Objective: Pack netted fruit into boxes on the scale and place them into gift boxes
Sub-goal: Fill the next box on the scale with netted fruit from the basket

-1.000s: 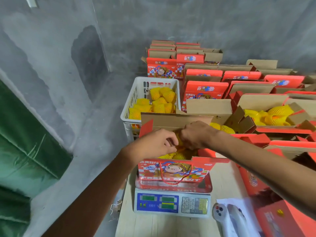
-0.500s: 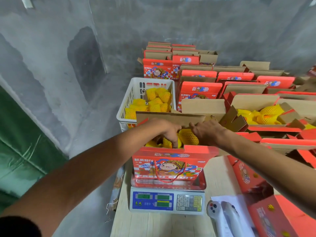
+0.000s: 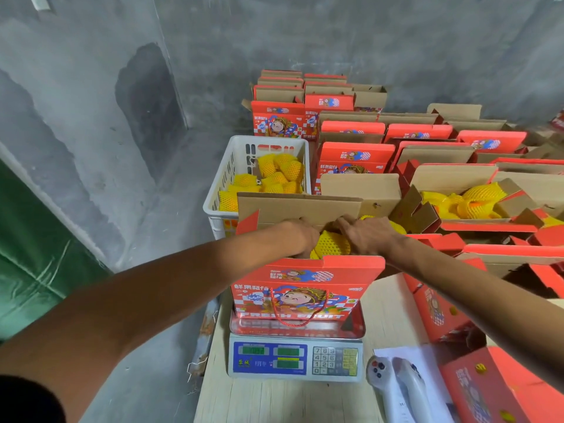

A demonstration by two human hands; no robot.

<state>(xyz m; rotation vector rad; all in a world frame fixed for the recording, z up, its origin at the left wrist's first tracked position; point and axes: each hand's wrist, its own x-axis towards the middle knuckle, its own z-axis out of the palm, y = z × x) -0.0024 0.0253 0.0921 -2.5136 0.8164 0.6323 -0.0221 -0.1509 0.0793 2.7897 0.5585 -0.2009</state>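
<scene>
Across the upper right of the frame stands a crowd of red gift boxes (image 3: 355,155), most with flaps up; only one open box (image 3: 464,203) at the right edge shows yellow netted fruit inside, so the larger part of the packing appears to remain. Left of them, at centre frame, a white crate (image 3: 241,160) holds a good supply of netted fruit (image 3: 274,175), roughly half full by the look of it.

At lower centre the table (image 3: 387,312) carries the scale (image 3: 296,358), and on its pan sits the red box being filled (image 3: 302,288), its back flap raised. Netted pieces (image 3: 331,244) already lie near its top edge, which suggests this box is close to its weight; the display digits are too blurred to read.

Both hands reach into that box. The left hand (image 3: 300,235) is curled down among the fruit, though what it grasps is hidden. The right hand (image 3: 367,236) lies over a netted piece with fingers bent on it, seemingly settling it. Closing and moving this box is not yet done.
</scene>
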